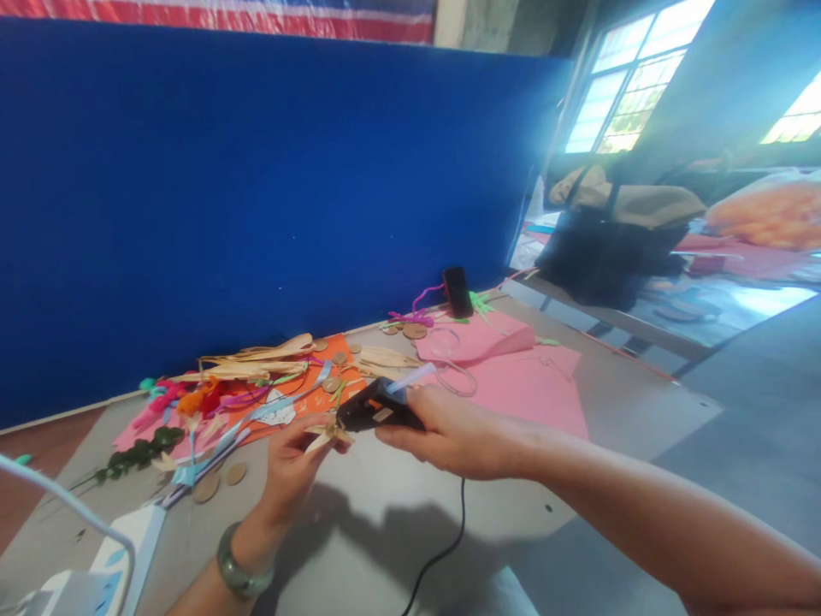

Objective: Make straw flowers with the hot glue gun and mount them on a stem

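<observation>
My right hand [442, 428] is wrapped round a black glue gun [378, 409], and a whitish glue stick [410, 378] pokes out of its back end. The gun's tip points left, right by a small bow-like piece of pale straw-coloured strips [329, 435]. That piece is pinched between the fingers of my left hand [295, 462], which wears a greenish bangle at the wrist. From the gun a black cord [460, 522] runs down toward the front edge. Whether the tip touches the strips I cannot tell.
A blue panel [256, 197] stands along the table's back. Orange paper [333, 352], pink sheets [513, 385], bundled pale strips [256, 359], wooden discs [206, 488] and a green leafy sprig [141, 453] lie around. A dark phone [457, 293] leans at the back; a white power strip [128, 547] sits front left.
</observation>
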`<state>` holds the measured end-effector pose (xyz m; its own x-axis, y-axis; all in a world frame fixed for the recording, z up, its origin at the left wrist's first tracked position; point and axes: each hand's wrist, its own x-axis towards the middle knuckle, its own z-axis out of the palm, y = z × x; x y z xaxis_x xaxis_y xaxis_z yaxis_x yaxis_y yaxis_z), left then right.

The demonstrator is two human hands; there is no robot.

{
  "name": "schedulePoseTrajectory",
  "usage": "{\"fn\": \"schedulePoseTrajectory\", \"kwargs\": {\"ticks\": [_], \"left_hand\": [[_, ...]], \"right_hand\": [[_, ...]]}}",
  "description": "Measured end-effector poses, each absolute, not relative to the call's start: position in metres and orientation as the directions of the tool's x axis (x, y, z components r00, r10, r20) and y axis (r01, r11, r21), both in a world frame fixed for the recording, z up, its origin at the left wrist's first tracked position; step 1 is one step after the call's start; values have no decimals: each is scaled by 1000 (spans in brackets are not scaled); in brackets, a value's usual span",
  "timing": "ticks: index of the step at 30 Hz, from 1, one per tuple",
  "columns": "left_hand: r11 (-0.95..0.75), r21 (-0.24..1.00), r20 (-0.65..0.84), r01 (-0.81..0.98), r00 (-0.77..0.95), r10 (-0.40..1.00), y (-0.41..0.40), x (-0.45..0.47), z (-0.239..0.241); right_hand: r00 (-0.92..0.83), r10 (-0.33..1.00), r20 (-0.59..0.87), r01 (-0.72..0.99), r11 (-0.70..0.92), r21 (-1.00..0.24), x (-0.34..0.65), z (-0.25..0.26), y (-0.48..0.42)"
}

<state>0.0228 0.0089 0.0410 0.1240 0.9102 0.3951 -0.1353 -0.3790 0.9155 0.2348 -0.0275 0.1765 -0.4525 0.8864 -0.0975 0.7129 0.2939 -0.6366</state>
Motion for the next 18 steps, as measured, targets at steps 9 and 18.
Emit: {"fn": "schedulePoseTrajectory", "kwargs": {"ticks": [9,18], "left_hand": [[-378,911,398,-164,115,910,9,23,40],[-366,917,386,-157,125,914,10,23,39]], "right_hand": [[-450,889,-84,714,302,-631,234,176,-27],[-465,881,-84,708,313,-633,235,174,-25]]}}
